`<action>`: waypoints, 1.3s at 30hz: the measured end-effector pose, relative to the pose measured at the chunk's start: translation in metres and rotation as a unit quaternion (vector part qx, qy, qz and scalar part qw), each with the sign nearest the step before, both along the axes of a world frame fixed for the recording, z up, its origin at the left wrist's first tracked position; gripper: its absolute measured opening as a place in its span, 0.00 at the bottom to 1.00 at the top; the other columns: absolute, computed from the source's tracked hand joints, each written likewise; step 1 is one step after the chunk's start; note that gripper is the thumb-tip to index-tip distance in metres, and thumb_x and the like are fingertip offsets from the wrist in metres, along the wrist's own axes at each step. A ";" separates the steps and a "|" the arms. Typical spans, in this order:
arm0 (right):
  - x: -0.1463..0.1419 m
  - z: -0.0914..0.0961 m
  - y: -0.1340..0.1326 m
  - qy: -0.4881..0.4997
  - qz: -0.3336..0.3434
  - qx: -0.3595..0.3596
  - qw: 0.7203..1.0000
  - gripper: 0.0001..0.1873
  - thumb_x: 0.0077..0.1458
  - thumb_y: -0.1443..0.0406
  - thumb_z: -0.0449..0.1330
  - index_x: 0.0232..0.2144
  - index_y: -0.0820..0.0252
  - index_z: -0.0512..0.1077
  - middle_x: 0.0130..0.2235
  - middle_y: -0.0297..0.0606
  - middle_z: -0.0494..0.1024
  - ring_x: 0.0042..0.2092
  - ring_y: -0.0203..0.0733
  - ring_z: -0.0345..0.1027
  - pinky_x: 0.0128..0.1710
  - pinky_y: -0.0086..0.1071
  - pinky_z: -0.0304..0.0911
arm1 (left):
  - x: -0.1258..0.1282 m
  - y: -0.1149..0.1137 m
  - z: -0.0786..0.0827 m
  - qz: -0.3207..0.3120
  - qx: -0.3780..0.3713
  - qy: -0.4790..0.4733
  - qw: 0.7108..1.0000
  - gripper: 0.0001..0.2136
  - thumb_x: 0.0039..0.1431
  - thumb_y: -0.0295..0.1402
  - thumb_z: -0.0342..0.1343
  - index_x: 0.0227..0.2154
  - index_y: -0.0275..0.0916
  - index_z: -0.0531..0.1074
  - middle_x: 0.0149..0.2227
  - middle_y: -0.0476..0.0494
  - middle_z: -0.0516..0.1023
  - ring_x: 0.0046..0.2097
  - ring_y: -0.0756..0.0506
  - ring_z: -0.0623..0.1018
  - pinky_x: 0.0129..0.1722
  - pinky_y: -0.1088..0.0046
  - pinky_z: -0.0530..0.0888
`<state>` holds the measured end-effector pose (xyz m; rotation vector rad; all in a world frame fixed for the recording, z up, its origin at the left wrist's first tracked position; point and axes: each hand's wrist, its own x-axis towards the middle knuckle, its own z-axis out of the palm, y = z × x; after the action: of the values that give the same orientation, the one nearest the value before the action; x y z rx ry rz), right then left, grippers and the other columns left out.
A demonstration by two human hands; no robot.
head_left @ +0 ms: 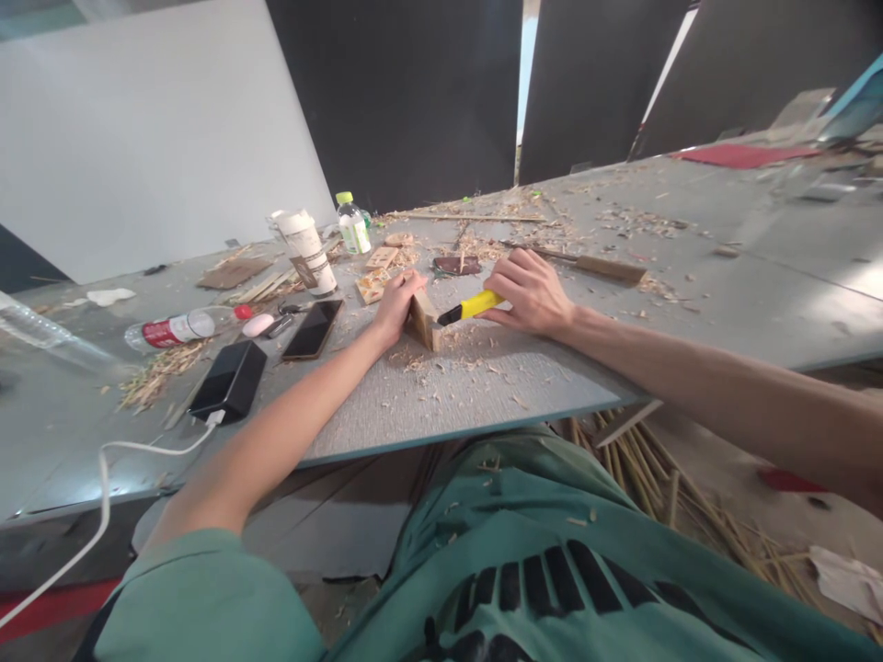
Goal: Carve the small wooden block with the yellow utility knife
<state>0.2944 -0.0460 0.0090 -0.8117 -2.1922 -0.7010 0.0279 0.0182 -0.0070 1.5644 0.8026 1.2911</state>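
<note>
My left hand grips a small wooden block, which stands on edge on the table close to the front. In my right hand is a yellow utility knife, its dark tip pointing left. The knife's end is at the right face of the block; whether the blade touches the wood is too small to tell. Pale shavings lie around the block. Just beyond both hands sits a dark reddish-brown flat piece with shavings on it.
To the left are a phone, a black power bank with a white cable, a red-labelled bottle, a paper cup and a green-capped bottle. A wooden-handled tool lies beyond my right hand. Bamboo sticks lie below the table edge.
</note>
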 end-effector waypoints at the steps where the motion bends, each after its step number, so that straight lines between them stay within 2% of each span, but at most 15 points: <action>1: 0.000 0.000 0.000 0.000 0.000 -0.001 1.000 0.32 0.69 0.35 0.49 0.34 0.53 0.71 0.38 0.42 0.78 0.38 0.48 0.60 0.38 0.45 0.57 | 0.000 0.000 0.000 0.001 -0.001 0.000 1.000 0.16 0.60 0.43 0.64 0.22 0.43 0.68 0.28 0.45 0.69 0.33 0.41 0.73 0.41 0.60 0.72; 10: 0.001 0.000 0.001 0.013 0.015 -0.028 0.999 0.30 0.68 0.36 0.53 0.35 0.52 0.73 0.38 0.42 0.77 0.39 0.49 0.61 0.39 0.46 0.58 | 0.001 -0.001 0.001 0.004 -0.001 0.001 1.000 0.17 0.59 0.45 0.65 0.23 0.43 0.66 0.28 0.45 0.68 0.35 0.40 0.73 0.41 0.59 0.73; 18: 0.002 0.000 0.000 0.006 0.017 -0.011 1.000 0.31 0.69 0.35 0.50 0.34 0.53 0.71 0.36 0.41 0.77 0.37 0.48 0.59 0.38 0.44 0.56 | 0.002 -0.003 0.003 0.003 0.007 0.010 1.000 0.16 0.60 0.42 0.63 0.22 0.43 0.67 0.28 0.44 0.69 0.36 0.39 0.75 0.42 0.57 0.74; 24: 0.001 -0.001 0.000 0.008 0.033 0.003 0.999 0.30 0.70 0.36 0.49 0.34 0.53 0.71 0.36 0.41 0.76 0.37 0.48 0.60 0.37 0.44 0.56 | 0.003 -0.002 0.002 -0.005 0.007 0.009 1.000 0.17 0.60 0.45 0.63 0.22 0.44 0.66 0.27 0.43 0.68 0.36 0.38 0.75 0.41 0.57 0.74; 29: 0.002 -0.002 0.000 0.013 0.028 -0.015 0.999 0.32 0.69 0.35 0.48 0.34 0.53 0.71 0.37 0.41 0.76 0.38 0.49 0.60 0.38 0.44 0.56 | 0.003 -0.005 0.005 -0.007 0.007 0.012 1.000 0.19 0.60 0.46 0.64 0.21 0.43 0.66 0.28 0.43 0.68 0.36 0.39 0.73 0.42 0.57 0.72; 37: 0.001 -0.001 0.002 0.011 0.083 0.010 0.996 0.27 0.71 0.40 0.53 0.34 0.54 0.69 0.35 0.39 0.75 0.35 0.46 0.59 0.34 0.41 0.55 | 0.005 -0.007 0.007 -0.009 0.012 0.022 1.000 0.17 0.60 0.44 0.63 0.22 0.43 0.65 0.28 0.44 0.68 0.36 0.39 0.73 0.42 0.59 0.72; 39: -0.001 0.001 0.002 0.038 0.103 0.011 0.994 0.26 0.71 0.40 0.53 0.34 0.54 0.67 0.33 0.38 0.74 0.34 0.44 0.59 0.33 0.40 0.55 | 0.005 -0.006 0.006 -0.008 0.017 0.022 1.000 0.17 0.61 0.43 0.62 0.23 0.43 0.64 0.28 0.44 0.68 0.36 0.40 0.73 0.42 0.60 0.71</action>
<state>0.2933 -0.0442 0.0101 -0.5808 -2.1567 -0.5809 0.0326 0.0123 -0.0012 1.6289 0.7982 1.2696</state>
